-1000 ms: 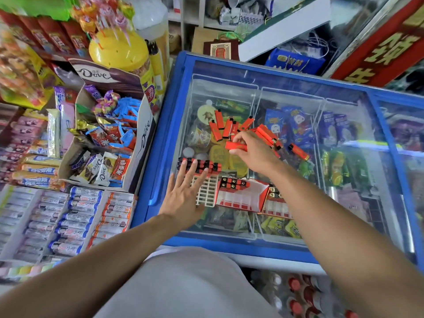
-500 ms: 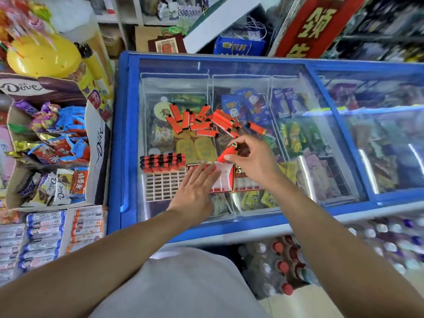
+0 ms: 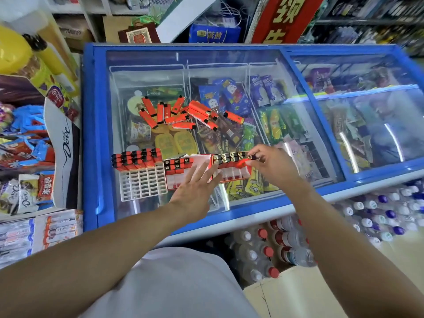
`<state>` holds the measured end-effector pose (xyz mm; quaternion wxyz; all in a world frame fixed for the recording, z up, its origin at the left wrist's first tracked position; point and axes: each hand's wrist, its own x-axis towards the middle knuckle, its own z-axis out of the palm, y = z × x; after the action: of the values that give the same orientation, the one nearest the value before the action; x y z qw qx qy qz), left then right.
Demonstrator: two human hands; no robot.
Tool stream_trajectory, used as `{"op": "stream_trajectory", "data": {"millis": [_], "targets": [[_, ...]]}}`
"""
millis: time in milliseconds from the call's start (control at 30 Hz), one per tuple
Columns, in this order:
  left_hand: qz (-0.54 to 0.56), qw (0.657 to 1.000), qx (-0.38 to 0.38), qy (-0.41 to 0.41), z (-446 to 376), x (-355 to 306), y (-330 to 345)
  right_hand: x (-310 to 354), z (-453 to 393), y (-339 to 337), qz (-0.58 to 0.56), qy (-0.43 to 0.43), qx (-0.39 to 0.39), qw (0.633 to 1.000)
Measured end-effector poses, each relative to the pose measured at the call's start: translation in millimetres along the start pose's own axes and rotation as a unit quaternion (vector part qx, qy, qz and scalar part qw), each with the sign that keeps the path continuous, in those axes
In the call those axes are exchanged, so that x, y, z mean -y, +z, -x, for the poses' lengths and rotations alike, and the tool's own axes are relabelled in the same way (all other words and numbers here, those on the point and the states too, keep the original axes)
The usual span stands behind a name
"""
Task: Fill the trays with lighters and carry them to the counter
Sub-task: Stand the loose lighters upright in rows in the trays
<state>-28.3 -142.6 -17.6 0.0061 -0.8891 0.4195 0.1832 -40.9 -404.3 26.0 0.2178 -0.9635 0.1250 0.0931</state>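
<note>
— Three trays sit in a row on the freezer lid (image 3: 229,58): white tray (image 3: 142,182) at the left end, lighters standing along its far rows.

— Next one along?

— Middle tray (image 3: 183,171), just right of the white one, left hand (image 3: 195,191) flat over it, fingers spread wide.

— And right of that?

— Right tray (image 3: 231,168), far row filled; right hand (image 3: 273,166) pinches a lighter (image 3: 251,157) at its far right corner. Beyond the trays, loose lighters (image 3: 183,113) lie heaped on the lid.

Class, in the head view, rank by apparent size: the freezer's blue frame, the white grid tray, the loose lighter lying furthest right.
1. Freezer's blue frame
2. White grid tray
3. Furthest-right loose lighter
</note>
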Motion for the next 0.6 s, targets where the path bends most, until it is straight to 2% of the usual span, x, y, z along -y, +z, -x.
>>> {"op": "stream_trajectory", "data": {"millis": [200,333,467,600], "targets": [[-0.016,1.000,-0.009,-0.013,-18,0,-7,-12,-12,-14,0.057,0.025,-0.016,0.998],[-0.036,0.999,0.028,-0.025,-17,-5,-7,-9,-23,-7,0.075,-0.010,-0.029,0.997],[-0.006,0.999,0.040,-0.035,-16,-5,-11,-12,-32,12,0.113,-0.028,-0.045,0.992],[-0.001,0.998,0.045,-0.034,-20,-2,-13,-18,-37,17,0.101,-0.036,-0.059,0.993]]}}
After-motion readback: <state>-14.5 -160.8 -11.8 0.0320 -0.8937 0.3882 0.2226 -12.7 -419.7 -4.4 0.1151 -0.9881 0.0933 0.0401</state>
